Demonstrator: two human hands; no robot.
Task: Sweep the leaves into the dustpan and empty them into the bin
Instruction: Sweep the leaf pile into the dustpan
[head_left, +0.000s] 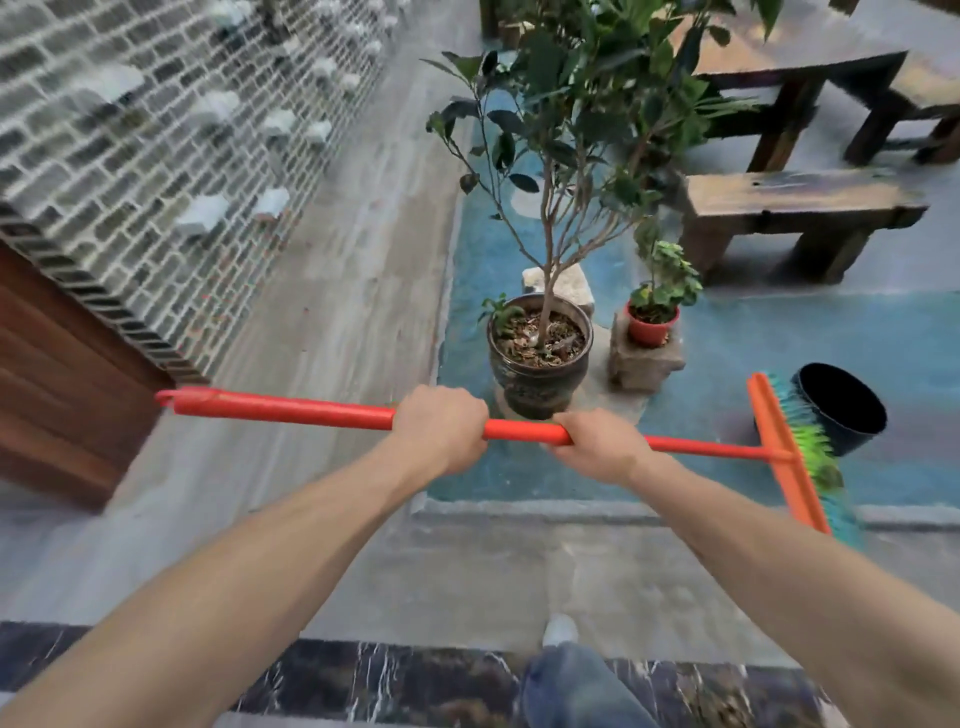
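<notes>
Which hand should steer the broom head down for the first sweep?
Right, probably. The right hand grips the broom handle nearer the broom head; the left hand sits nearer the handle's free end, suiting it as pivot.

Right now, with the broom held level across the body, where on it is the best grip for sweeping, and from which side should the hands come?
Grip the orange handle, not the broom head with its bristles. The left hand and right hand both wrap the thick sleeve from above, spaced apart. The round shaft suits a full wrap; a wider spacing would likely give better leverage.
</notes>
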